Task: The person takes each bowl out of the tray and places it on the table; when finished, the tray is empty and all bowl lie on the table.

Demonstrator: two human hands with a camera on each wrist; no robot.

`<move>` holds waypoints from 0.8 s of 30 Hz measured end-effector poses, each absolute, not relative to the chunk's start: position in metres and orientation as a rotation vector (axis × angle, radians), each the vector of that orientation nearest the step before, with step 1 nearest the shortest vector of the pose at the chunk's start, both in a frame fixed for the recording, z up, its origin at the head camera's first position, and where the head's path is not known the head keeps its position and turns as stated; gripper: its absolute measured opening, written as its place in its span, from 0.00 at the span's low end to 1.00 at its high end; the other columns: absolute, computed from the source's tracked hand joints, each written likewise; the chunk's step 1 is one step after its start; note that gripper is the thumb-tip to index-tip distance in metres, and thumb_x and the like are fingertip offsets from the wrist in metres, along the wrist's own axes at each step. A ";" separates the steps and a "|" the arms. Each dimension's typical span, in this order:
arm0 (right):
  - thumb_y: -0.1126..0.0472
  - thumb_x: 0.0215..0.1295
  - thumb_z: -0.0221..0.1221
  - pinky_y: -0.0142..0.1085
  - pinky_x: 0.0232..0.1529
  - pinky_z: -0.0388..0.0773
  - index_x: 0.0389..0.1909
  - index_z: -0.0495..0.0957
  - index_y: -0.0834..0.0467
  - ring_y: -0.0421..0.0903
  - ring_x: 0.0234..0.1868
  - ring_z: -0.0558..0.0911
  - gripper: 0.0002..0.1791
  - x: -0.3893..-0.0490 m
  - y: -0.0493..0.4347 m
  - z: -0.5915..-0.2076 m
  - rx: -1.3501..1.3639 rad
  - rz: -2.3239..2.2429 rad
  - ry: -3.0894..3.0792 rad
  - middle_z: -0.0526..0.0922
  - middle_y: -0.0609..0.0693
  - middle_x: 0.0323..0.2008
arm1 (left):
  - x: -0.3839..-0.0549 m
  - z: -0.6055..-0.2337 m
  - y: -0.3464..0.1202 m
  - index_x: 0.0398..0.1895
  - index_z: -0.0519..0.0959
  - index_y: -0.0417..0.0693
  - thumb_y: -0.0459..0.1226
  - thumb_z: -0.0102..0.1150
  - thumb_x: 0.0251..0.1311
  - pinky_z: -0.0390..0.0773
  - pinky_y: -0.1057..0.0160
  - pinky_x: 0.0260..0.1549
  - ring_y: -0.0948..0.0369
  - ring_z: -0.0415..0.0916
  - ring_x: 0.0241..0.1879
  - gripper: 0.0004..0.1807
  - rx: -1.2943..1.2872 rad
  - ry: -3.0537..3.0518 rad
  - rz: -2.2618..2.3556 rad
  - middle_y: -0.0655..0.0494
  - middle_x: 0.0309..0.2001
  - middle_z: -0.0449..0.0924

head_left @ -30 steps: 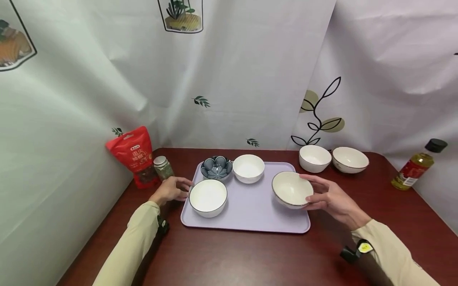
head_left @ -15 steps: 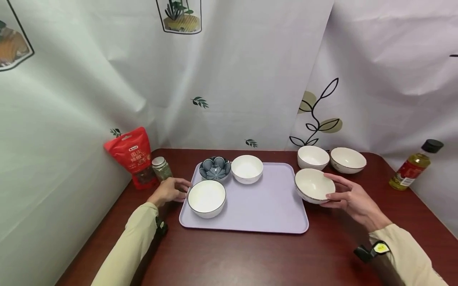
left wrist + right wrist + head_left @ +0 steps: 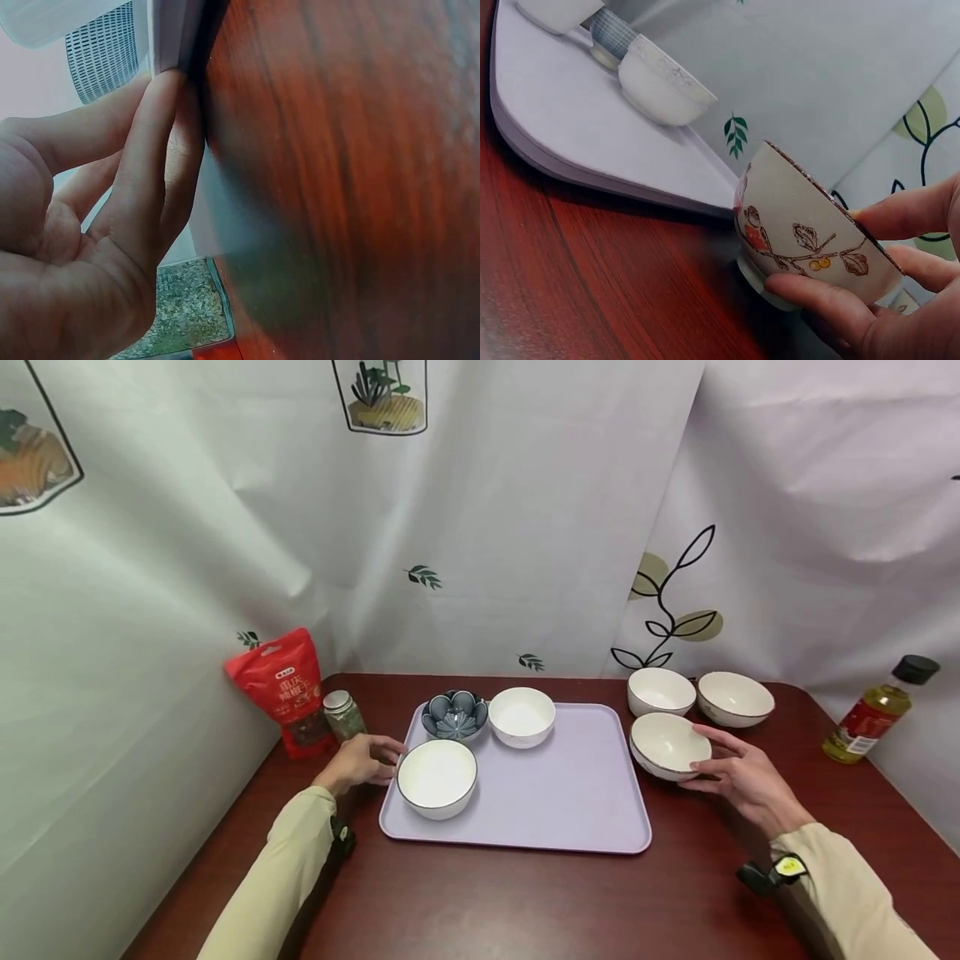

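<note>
1. Hands well apart now, one on either side: right hand (image 3: 738, 777) has thumb and fingers clamped on the floral bowl (image 3: 802, 236), and that bowl sits just off the tray's right side, over the bench (image 3: 480, 910); whether its foot touches down, I can't tell.
2. Over to the left hand (image 3: 363, 762), fingertips touching the left edge of the lilac tray (image 3: 555, 793); pinching it or merely resting there, I can't say.
3. On the tray, then: dark-rimmed bowl (image 3: 437, 777) at its left end, petal-shaped bowl (image 3: 454, 717) in its far left corner, white bowl (image 3: 521, 717) along its far side.
4. Beyond the tray's far right corner, a deep bowl (image 3: 660, 692) and a wide bowl (image 3: 735, 697) side by side; oil bottle (image 3: 868, 722) well to its right.
5. And left of the tray, glass jar (image 3: 345, 717) and red pouch (image 3: 288, 685) together.
</note>
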State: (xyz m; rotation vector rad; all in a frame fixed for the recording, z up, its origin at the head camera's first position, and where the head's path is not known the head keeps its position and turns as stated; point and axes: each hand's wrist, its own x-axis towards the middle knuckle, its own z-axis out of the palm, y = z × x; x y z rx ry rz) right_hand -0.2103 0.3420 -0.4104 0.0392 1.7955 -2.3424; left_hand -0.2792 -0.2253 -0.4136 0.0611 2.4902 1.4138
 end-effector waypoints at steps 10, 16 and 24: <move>0.80 0.65 0.53 0.45 0.44 0.90 0.57 0.76 0.44 0.44 0.42 0.86 0.30 -0.215 0.341 -0.412 0.041 -2.418 1.696 0.78 0.44 0.46 | -0.278 -0.412 -0.224 0.57 0.79 0.33 0.21 0.63 0.56 0.90 0.57 0.35 0.62 0.81 0.30 0.22 0.065 2.501 1.389 0.40 0.41 0.81; 0.80 0.66 0.52 0.45 0.45 0.90 0.60 0.74 0.45 0.44 0.43 0.86 0.30 -0.215 0.342 -0.415 -0.019 -2.425 1.682 0.77 0.47 0.46 | -0.278 -0.410 -0.224 0.57 0.79 0.33 0.22 0.64 0.56 0.90 0.57 0.35 0.62 0.81 0.30 0.22 0.057 2.507 1.368 0.41 0.41 0.81; 0.61 0.72 0.58 0.41 0.46 0.89 0.79 0.51 0.56 0.28 0.42 0.82 0.40 -0.215 0.340 -0.400 0.059 -1.944 2.278 0.63 0.62 0.66 | -0.280 -0.412 -0.224 0.56 0.79 0.32 0.21 0.63 0.56 0.90 0.58 0.34 0.62 0.81 0.30 0.22 0.077 2.497 1.406 0.41 0.41 0.81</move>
